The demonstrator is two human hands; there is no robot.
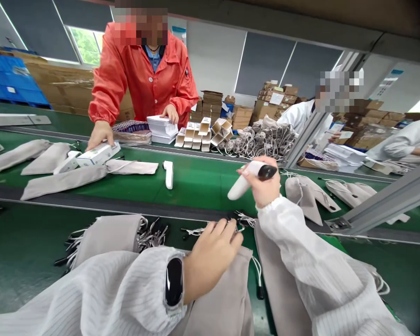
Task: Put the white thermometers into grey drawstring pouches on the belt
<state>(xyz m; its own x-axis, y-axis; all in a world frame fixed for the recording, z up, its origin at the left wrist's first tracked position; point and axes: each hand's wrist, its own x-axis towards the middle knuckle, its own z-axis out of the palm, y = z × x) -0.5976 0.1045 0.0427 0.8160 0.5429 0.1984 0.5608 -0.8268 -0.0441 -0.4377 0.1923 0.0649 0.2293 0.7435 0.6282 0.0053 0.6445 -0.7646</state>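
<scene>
My right hand [266, 186] is closed around a white handheld infrared thermometer [240, 187] with a black end, held above the green conveyor belt. My left hand [213, 259] lies over the mouth of a grey drawstring pouch [222, 298], fingers curled on its top edge among the cords; its fingertips are partly hidden. Under my right forearm is another grey pouch [278, 280]. To the left of my left hand sits a folded stack of pouches [107, 235] with cords and black toggles. A second white thermometer [169, 175] lies on the belt ahead.
Across the belt, a person in a red jacket [147, 79] has one hand on a white box [98, 154]. Filled-looking pouches [65, 181] lie at left, more pouches [308, 196] at right. A slanted metal post [308, 126] rises at right. A pouch heap [264, 137] stands beyond.
</scene>
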